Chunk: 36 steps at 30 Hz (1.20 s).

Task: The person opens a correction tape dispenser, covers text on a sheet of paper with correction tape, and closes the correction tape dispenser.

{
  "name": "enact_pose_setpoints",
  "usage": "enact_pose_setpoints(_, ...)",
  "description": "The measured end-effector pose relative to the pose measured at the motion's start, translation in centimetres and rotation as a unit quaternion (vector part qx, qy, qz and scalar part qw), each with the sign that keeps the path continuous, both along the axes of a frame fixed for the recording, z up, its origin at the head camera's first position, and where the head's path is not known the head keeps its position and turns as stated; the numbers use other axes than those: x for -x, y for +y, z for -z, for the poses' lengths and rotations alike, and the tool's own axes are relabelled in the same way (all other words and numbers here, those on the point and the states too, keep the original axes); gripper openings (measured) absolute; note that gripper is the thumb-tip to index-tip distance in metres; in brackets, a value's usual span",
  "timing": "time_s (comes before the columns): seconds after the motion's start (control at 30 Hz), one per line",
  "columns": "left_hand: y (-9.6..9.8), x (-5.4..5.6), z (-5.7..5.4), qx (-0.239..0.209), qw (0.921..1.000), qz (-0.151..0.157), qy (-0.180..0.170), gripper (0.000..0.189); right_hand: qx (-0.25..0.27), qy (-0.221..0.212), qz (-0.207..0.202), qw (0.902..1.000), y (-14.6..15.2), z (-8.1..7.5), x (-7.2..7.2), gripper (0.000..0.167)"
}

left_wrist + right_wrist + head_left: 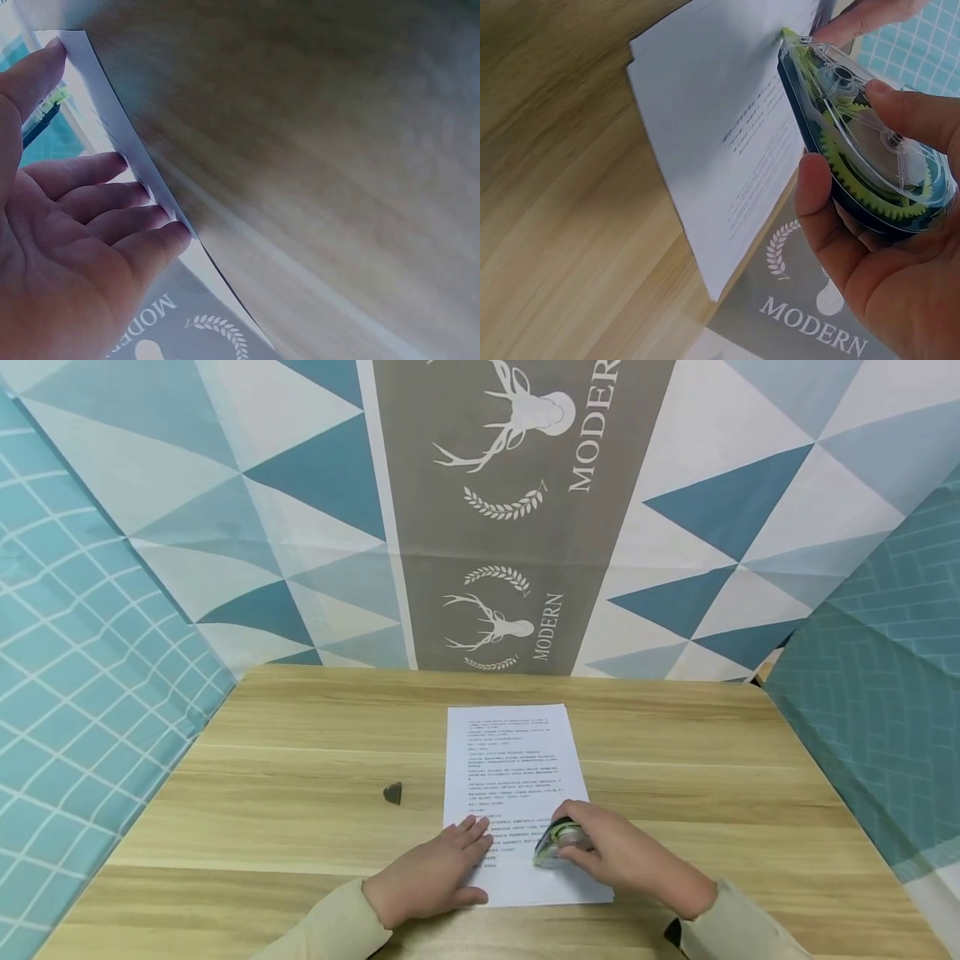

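Observation:
Printed sheets of paper (510, 777) lie in a stack on the wooden table. My left hand (438, 870) rests on their lower left part, fingers extended and thumb near the bottom edge; in the left wrist view the left hand (82, 217) has its fingertips along the paper. My right hand (630, 852) holds a correction tape (558, 839) with a clear case and green gear wheel. The right wrist view has the correction tape (870, 142) between thumb and fingers, its green tip right at the page, below the printed lines.
A small dark cap-like piece (393, 792) lies on the table (315, 810) left of the paper. Behind the table hangs a patterned cloth (495, 543) with deer heads, and blue tile-patterned cloths stand at both sides.

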<state>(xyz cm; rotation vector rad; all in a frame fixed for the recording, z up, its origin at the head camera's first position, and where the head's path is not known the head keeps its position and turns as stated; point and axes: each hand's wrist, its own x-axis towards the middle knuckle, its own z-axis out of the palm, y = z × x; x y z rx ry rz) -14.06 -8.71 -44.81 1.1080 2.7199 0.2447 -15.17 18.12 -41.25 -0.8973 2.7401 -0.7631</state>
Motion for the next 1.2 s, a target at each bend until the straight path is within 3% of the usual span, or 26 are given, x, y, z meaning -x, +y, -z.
enact_pose_setpoints(0.43,-0.1,0.0,0.0,0.004,0.9999,-0.009,-0.011,0.069,0.001,-0.010,0.009,0.9999,1.2,-0.2,0.0,0.024)
enact_pose_setpoints(0.87,-0.3,0.0,0.1,-0.001,1.0000,-0.008,-0.001,0.068,-0.006,-0.008,0.029,0.9995,1.4,-0.1,0.0,0.024)
enact_pose_setpoints(1.2,-0.1,0.1,0.1,-0.002,0.9999,-0.001,0.013,0.067,0.044,-0.041,0.039,0.9974,2.2,0.4,0.1,0.023)
